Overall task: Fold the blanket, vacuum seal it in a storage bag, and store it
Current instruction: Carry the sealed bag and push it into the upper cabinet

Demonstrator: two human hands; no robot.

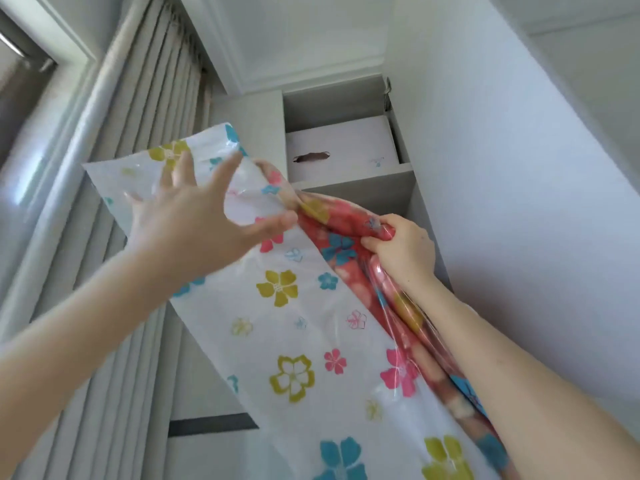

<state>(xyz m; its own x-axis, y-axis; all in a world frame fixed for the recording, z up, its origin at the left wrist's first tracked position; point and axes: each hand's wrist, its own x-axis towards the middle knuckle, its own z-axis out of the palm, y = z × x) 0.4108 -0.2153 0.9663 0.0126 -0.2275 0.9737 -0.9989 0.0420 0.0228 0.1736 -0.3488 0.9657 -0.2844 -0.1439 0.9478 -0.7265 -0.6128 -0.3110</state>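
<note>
Head view: left hand [194, 223] splayed, released; right hand [403, 251] fingers [391, 225] grasp storage bag [294, 323] edge over blanket [346, 216], below shelf [363, 178].

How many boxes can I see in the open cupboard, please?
1. A white box stands in the upper compartment of the cupboard, on the shelf. The storage bag hides most of the compartment below, so more may be there.

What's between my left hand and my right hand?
In the head view, the top of the storage bag, with the red blanket bunched inside, lies between the left hand and the right hand, which grips it.
</note>
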